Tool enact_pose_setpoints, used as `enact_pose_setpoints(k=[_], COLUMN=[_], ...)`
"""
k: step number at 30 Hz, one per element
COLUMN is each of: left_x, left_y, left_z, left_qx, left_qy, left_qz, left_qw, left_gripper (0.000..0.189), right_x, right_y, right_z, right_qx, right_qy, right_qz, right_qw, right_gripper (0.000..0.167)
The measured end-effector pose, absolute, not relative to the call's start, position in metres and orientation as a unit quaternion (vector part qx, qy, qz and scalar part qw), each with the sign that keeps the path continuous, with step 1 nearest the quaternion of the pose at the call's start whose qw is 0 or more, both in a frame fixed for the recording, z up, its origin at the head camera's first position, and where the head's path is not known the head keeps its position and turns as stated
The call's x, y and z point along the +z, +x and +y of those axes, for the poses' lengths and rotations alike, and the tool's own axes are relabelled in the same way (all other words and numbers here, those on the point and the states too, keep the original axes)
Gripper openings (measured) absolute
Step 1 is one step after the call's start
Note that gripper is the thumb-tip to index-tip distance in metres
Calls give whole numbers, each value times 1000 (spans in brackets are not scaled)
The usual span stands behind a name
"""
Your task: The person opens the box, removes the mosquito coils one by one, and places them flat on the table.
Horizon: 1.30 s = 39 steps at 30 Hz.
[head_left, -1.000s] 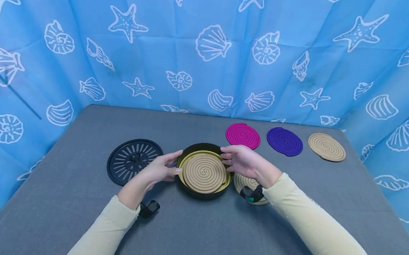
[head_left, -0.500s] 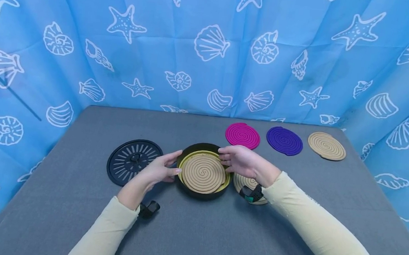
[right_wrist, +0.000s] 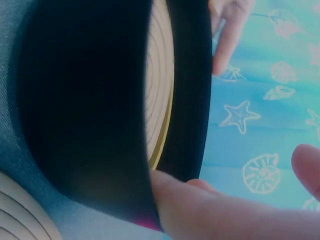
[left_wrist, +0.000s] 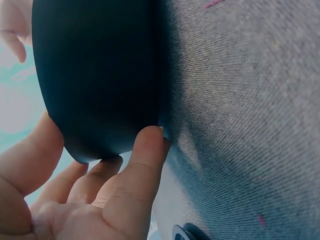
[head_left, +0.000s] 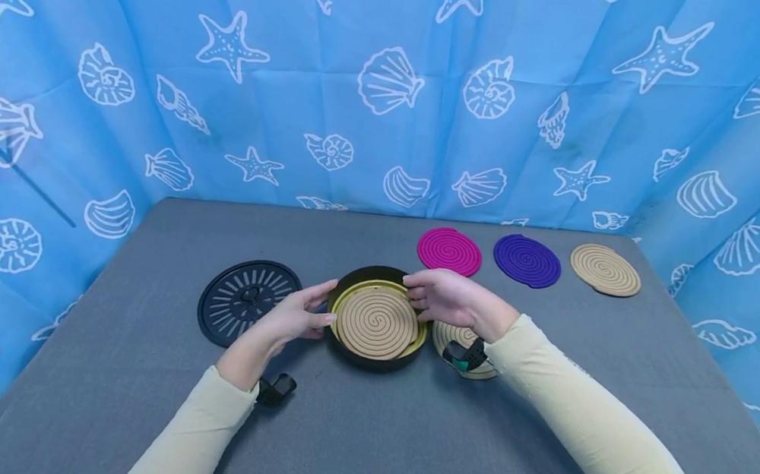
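A round black mosquito coil holder [head_left: 371,363] stands on the table between both hands, with a yellow lining [head_left: 375,273] inside. A beige spiral mosquito coil [head_left: 377,324] lies in it, slightly tilted. My left hand [head_left: 291,317] holds the holder's left side, its fingers curved along the outer wall [left_wrist: 95,75]. At the upper right rim, my right hand [head_left: 451,299] grips the edge with its fingertips, while one finger [right_wrist: 306,167] stands off the wall. A second beige coil [head_left: 446,339] lies right beside the holder, partly hidden under the right wrist.
The slotted black lid [head_left: 221,312] with a small knob lies left of the holder. Pink [head_left: 449,251], purple [head_left: 526,261] and beige [head_left: 606,270] coils lie in a row at the back right. A blue seashell curtain [head_left: 389,139] surrounds the grey table [head_left: 361,434].
The hands, holder and coils keep their places relative to one another. Only the head view shifts slightly.
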<state>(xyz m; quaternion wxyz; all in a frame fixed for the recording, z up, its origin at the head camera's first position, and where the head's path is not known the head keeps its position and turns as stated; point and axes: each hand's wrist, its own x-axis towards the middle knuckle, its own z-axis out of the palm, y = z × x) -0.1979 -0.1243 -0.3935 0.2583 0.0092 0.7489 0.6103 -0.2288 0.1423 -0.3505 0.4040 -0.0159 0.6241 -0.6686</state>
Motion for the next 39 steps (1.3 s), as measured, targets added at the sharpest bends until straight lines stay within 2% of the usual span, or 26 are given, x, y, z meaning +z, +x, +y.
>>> enact_pose_setpoints(k=[9, 15, 19, 21, 25, 30, 39], left_x=[-391, -391, -391, -391, -392, -392, -390], left_y=[-198, -197, -197, -197, -197, -196, -195], left_z=[-123, -124, -125, -125, -125, -125, -125], left_qx=[609, 607, 607, 609, 610, 609, 611], left_qy=[10, 12, 16, 19, 19, 20, 23], left_qz=[748, 751, 752, 750, 748, 749, 746], left_qw=[263, 259, 258, 259, 260, 261, 264], left_gripper=[64, 63, 62, 62, 62, 62, 62], right_x=[-346, -345, -347, -350, -354, -358, -362], right_y=[-231, -231, -231, -230, -229, -227, -219], right_z=[153, 158, 158, 156, 151, 147, 136], right_qx=[-680, -715, -722, -722, -723, -708, -638], right_qy=[-25, -12, -6, -6, -13, -50, -79], right_qz=[613, 592, 585, 587, 592, 603, 682], right_qw=[403, 372, 369, 368, 357, 363, 348], right_gripper=[61, 50, 51, 47, 28, 30, 12])
